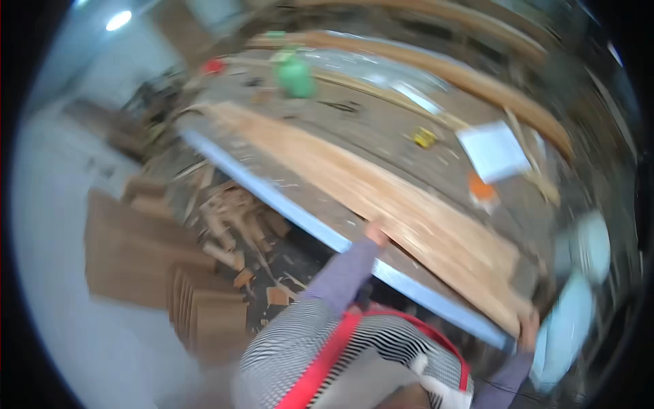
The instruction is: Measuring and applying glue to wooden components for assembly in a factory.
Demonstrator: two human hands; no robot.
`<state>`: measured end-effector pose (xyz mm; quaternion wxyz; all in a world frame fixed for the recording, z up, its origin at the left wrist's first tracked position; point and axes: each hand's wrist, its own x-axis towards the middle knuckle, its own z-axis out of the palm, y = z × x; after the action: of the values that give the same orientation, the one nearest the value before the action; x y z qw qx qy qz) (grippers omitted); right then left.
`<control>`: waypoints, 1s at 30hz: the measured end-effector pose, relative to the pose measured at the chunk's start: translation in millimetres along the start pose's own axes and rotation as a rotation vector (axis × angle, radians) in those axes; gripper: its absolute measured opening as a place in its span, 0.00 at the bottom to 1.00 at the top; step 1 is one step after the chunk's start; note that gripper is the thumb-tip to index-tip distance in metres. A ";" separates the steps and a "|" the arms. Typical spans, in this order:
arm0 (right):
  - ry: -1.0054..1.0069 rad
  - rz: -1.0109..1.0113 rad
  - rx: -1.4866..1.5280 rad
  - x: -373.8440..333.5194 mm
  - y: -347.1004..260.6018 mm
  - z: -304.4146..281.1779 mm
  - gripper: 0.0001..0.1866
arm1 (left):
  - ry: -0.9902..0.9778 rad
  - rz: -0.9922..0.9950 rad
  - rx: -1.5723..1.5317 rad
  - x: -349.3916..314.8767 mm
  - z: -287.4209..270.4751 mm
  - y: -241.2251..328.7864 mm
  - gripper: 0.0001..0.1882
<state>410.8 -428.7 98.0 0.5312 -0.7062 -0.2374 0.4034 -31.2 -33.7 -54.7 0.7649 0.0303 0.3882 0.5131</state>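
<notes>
A long, pale wooden board (381,187) lies slantwise on the workbench (293,178), from the far left to the near right. At its near long edge, my left hand (377,233) grips the wood, with the fingers partly hidden and blurred. My right hand (529,329) is closed round the near right end of the same board. The board's near edge looks slightly raised beside my left hand, with a dark gap under it.
A light metal strip (272,198) runs along the bench's near edge. On the bench are a green jug (296,76), a yellow tape measure (424,138), white paper (492,151) and an orange-and-white bottle (481,189). Offcuts (235,218) and stacked boards (204,307) lie left; pale blue objects (565,327) stand right.
</notes>
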 end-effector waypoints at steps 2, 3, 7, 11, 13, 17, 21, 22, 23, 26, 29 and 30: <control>0.057 0.032 -0.190 18.5 25.6 0.8 0.23 | -0.068 -0.107 0.164 11.3 -30.6 16.4 0.23; 0.086 0.041 -0.300 25.7 37.9 -5.1 0.22 | -0.078 -0.165 0.263 19.8 -36.7 19.7 0.22; 0.267 0.245 -0.754 10.6 79.9 -34.8 0.20 | -0.264 -0.236 0.502 32.7 -50.7 11.1 0.20; 0.396 0.206 -0.238 -7.2 90.3 -34.2 0.19 | -0.296 -0.213 0.433 28.3 -43.2 10.6 0.20; 0.449 0.245 -0.231 -12.0 94.1 -35.8 0.19 | -0.119 -0.269 0.279 20.9 -33.9 12.7 0.20; 0.444 0.056 -0.377 -31.5 114.3 -62.5 0.16 | -0.086 -0.270 0.155 -8.8 -11.8 16.6 0.20; 0.380 0.014 -0.423 -45.7 134.7 -100.2 0.22 | -0.085 -0.288 0.137 -46.3 -7.2 14.1 0.21; 0.339 0.006 -0.460 -40.6 139.0 -108.3 0.21 | -0.006 -0.178 0.191 -50.7 -7.8 12.2 0.21; 0.302 0.000 -0.486 -32.8 144.0 -116.8 0.21 | -0.037 -0.153 0.057 -53.6 -10.9 10.8 0.21; 0.277 0.099 -0.656 -7.6 165.4 -141.4 0.19 | -0.056 -0.109 -0.132 -30.7 -13.6 15.3 0.23; 0.303 0.098 -0.766 9.4 178.4 -148.7 0.18 | -0.071 -0.038 -0.144 -6.0 -22.1 37.8 0.23; 0.330 0.072 -0.745 6.0 178.9 -147.3 0.20 | -0.041 -0.002 -0.128 0.9 -24.6 47.1 0.23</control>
<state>518.5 -564.2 -56.1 0.2554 -0.9135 -0.2537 0.1893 -82.3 -19.4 -51.4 0.7736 -0.0087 0.3390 0.5353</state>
